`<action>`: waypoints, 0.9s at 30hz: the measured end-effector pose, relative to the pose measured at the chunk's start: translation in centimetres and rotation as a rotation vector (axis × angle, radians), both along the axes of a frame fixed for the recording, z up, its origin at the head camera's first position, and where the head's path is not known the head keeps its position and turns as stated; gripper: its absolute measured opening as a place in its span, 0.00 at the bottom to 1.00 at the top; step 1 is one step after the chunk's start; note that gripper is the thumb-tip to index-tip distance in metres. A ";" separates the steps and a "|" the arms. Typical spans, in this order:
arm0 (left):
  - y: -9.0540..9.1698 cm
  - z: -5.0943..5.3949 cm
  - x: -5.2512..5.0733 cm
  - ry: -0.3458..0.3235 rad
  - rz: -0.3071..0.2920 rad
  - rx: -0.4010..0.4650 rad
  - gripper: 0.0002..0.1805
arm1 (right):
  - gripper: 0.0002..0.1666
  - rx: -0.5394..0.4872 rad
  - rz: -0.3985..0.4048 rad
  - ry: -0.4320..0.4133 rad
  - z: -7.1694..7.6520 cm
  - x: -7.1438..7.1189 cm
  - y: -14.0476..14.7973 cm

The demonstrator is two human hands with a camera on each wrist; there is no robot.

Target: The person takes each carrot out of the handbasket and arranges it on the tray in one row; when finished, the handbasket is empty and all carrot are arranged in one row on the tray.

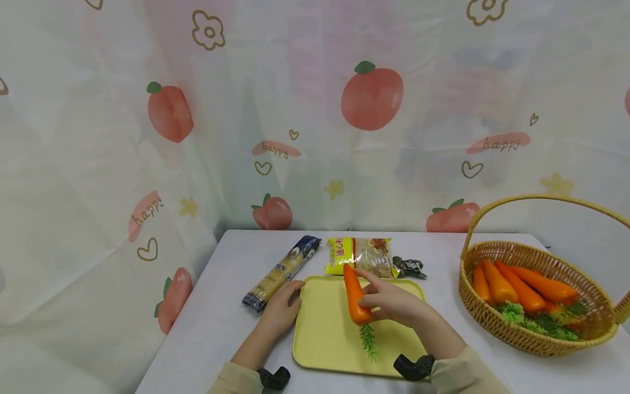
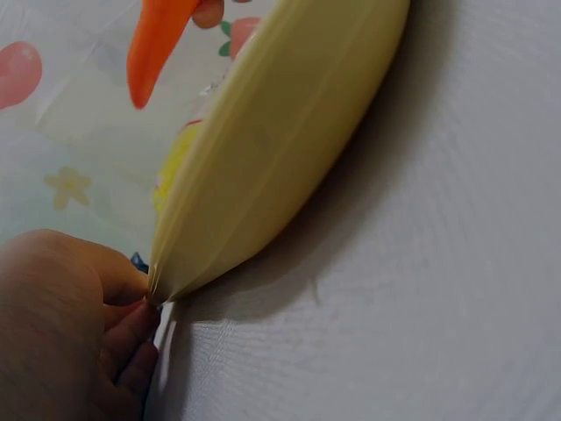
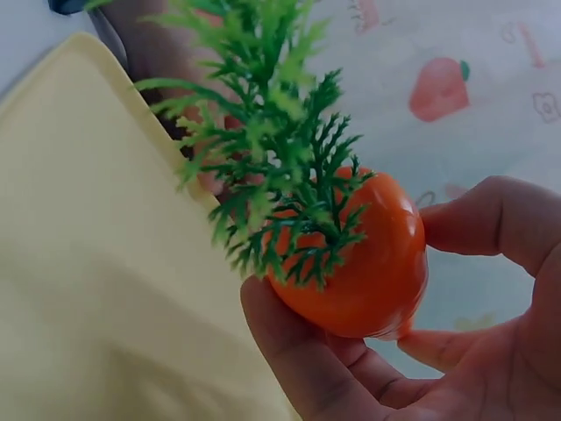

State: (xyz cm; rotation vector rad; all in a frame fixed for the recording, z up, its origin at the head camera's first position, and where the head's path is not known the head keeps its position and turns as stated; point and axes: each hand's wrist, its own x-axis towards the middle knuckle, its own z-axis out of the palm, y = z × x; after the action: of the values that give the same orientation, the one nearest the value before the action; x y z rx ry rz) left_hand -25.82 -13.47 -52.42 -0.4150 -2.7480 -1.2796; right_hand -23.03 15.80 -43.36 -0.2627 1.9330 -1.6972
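Note:
My right hand (image 1: 394, 301) holds an orange carrot (image 1: 353, 295) over the yellow tray (image 1: 320, 350), its pointed end away from me. Green leafy tops (image 3: 272, 149) hang from the thick end, and the right wrist view shows thumb and fingers around the carrot's body (image 3: 386, 254). At the tray's far left corner, my left hand (image 1: 280, 312) pinches the rim; in the left wrist view the thumb and fingers (image 2: 127, 351) meet at the tray's edge (image 2: 263, 175).
A pack of noodles (image 1: 283, 273) lies left of the tray. Behind the tray are a yellow-and-clear food bag (image 1: 361, 256) and a small dark packet (image 1: 409, 267). A wicker basket (image 1: 531, 334) with several carrots (image 1: 524, 287) and a tall handle stands at right.

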 end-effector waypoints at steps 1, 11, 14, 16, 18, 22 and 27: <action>0.0 0.0 0.0 0.009 -0.005 -0.004 0.24 | 0.53 -0.002 -0.002 -0.007 -0.2 -0.1 -0.5; 0.0 0.1 -0.2 0.036 -0.022 -0.037 0.23 | 0.54 0.003 0.007 -0.067 -2.5 -0.7 -4.5; -0.1 0.0 -0.2 0.043 -0.021 -0.041 0.23 | 0.54 0.013 0.007 -0.064 -3.2 -0.8 -5.6; -0.1 0.0 -0.2 0.047 -0.020 -0.041 0.23 | 0.54 0.033 0.005 -0.055 -3.5 -0.8 -6.3; -0.1 -0.1 -0.2 0.047 -0.020 -0.042 0.23 | 0.54 0.052 0.010 -0.041 -3.7 -0.7 -6.8; -0.1 -0.2 -0.2 0.038 -0.020 -0.047 0.22 | 0.54 0.064 0.006 -0.034 -3.7 -0.5 -7.8; -0.1 -0.2 -0.2 0.025 -0.015 -0.048 0.22 | 0.53 0.061 -0.013 -0.042 -3.5 -0.5 -8.7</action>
State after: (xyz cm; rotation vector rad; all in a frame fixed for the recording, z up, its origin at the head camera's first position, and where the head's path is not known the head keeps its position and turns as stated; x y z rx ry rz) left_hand -26.00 -13.61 -52.62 -0.4529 -2.7648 -1.2058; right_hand -23.50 7.05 -46.86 -0.1900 1.9559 -1.6359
